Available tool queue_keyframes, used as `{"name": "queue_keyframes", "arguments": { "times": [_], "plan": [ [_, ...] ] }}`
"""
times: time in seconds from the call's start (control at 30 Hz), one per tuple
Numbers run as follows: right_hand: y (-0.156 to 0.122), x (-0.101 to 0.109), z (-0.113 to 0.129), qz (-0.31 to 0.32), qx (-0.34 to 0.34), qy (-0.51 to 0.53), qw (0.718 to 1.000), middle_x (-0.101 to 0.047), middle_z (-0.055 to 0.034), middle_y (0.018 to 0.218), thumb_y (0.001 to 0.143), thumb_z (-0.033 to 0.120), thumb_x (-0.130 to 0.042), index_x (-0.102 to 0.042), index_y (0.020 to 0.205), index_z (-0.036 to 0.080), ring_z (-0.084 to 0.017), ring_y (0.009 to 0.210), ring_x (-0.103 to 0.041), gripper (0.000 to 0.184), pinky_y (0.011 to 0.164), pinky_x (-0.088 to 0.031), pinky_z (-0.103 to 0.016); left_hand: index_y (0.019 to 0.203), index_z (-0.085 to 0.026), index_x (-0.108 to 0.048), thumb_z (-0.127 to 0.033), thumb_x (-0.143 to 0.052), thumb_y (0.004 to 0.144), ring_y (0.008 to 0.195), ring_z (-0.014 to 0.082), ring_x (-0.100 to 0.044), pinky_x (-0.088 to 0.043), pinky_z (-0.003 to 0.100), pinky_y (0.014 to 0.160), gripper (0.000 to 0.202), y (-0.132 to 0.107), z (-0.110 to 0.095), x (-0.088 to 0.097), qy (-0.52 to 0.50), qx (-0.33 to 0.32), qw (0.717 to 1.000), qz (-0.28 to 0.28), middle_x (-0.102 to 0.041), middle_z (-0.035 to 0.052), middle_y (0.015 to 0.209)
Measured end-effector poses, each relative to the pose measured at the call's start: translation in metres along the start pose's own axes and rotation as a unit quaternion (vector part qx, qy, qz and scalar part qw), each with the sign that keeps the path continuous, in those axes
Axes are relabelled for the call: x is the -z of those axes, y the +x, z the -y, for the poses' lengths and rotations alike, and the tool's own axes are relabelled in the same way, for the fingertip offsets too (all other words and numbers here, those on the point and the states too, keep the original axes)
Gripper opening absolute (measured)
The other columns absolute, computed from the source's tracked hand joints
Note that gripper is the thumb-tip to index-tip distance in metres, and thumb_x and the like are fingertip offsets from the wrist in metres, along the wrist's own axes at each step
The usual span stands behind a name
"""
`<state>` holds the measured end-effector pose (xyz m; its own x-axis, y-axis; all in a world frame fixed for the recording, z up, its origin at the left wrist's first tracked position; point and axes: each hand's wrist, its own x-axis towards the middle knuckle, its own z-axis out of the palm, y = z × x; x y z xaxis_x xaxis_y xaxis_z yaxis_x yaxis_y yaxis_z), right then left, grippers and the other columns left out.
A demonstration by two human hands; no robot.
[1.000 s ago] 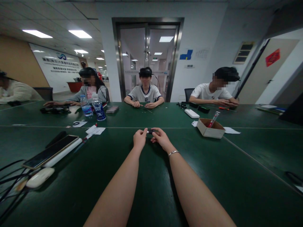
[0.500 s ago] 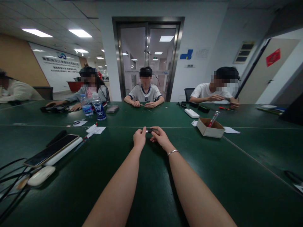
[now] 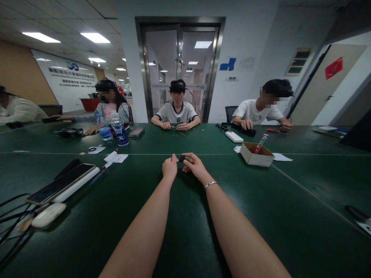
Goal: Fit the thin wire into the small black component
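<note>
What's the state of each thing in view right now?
small black part: pinched between both hands.
left hand: grip shut on the part.
right hand: grip shut on the part.
cardboard box: open, red-tipped tube leaning inside.
water bottles: upright, capped.
phone: flat, screen dark.
glass doors: shut.

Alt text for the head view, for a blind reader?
The left hand and right hand pinch a small dark object together above a green table. A cardboard box sits right, a phone left; people sit opposite.
</note>
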<state>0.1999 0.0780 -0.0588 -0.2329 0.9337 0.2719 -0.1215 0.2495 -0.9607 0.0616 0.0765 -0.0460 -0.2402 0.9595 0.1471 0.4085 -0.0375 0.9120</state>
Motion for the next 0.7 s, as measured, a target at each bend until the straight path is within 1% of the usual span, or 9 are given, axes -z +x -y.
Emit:
{"name": "queue_keyframes", "arguments": {
  "times": [0.13, 0.23, 0.33, 0.47, 0.6, 0.7],
  "plan": [
    [0.001, 0.0, 0.0, 0.008, 0.011, 0.003, 1.0, -0.064, -0.0052, 0.1, 0.074, 0.028, -0.067, -0.054, 0.106, 0.021, -0.01, 0.054, -0.063, 0.035, 0.044, -0.047, -0.018, 0.058, -0.02, -0.06, -0.044, -0.031, 0.091, 0.06, 0.0216, -0.053, -0.032, 0.03, 0.058, 0.05, 0.002, 0.001, 0.0, 0.019, 0.012, 1.0, -0.002, -0.059, 0.0075, 0.061],
    [0.0, 0.001, 0.0, 0.009, 0.012, 0.007, 1.0, -0.064, -0.0054, 0.101, 0.074, 0.029, -0.068, -0.054, 0.106, 0.021, -0.011, 0.054, -0.063, 0.036, 0.044, -0.048, -0.018, 0.055, -0.019, -0.058, -0.043, -0.031, 0.091, 0.057, 0.0204, -0.052, -0.031, 0.029, 0.057, 0.051, 0.001, 0.0, 0.0, 0.016, 0.006, 1.0, -0.002, -0.058, 0.0069, 0.059],
    [0.0, 0.002, -0.001, 0.0, -0.006, 0.02, 1.0, -0.066, -0.004, 0.095, 0.073, 0.03, -0.07, -0.055, 0.106, 0.02, -0.01, 0.053, -0.063, 0.038, 0.046, -0.049, -0.019, 0.053, -0.019, -0.055, -0.045, -0.032, 0.09, 0.053, 0.018, -0.05, -0.03, 0.028, 0.055, 0.051, 0.0, 0.002, 0.001, 0.01, -0.007, 1.0, 0.008, -0.057, 0.005, 0.056],
    [0.001, 0.004, -0.003, -0.027, -0.037, 0.034, 0.998, -0.067, -0.0013, 0.079, 0.074, 0.031, -0.073, -0.056, 0.104, 0.018, -0.01, 0.05, -0.061, 0.037, 0.045, -0.049, -0.018, 0.057, -0.018, -0.054, -0.05, -0.037, 0.089, 0.056, 0.0162, -0.05, -0.031, 0.027, 0.055, 0.048, 0.003, 0.009, -0.002, 0.002, -0.039, 0.999, 0.007, -0.056, 0.0027, 0.058],
    [0.004, 0.005, -0.006, -0.074, -0.071, 0.04, 0.994, -0.068, -0.0027, 0.072, 0.079, 0.028, -0.07, -0.057, 0.095, 0.015, -0.011, 0.046, -0.061, 0.024, 0.043, -0.049, -0.018, 0.064, -0.018, -0.054, -0.05, -0.045, 0.086, 0.059, 0.0148, -0.05, -0.035, 0.025, 0.056, 0.04, 0.011, 0.017, -0.007, -0.059, -0.057, 0.996, 0.033, -0.055, 0.0011, 0.062],
    [0.005, 0.005, -0.006, -0.099, -0.088, 0.052, 0.99, -0.067, -0.0039, 0.067, 0.084, 0.026, -0.067, -0.057, 0.088, 0.014, -0.011, 0.046, -0.061, 0.016, 0.044, -0.05, -0.018, 0.077, -0.017, -0.058, -0.037, -0.053, 0.083, 0.065, 0.0136, -0.052, -0.039, 0.023, 0.058, 0.021, 0.015, 0.02, -0.011, -0.128, -0.072, 0.987, 0.062, -0.059, 0.0022, 0.073]
  ]
}}
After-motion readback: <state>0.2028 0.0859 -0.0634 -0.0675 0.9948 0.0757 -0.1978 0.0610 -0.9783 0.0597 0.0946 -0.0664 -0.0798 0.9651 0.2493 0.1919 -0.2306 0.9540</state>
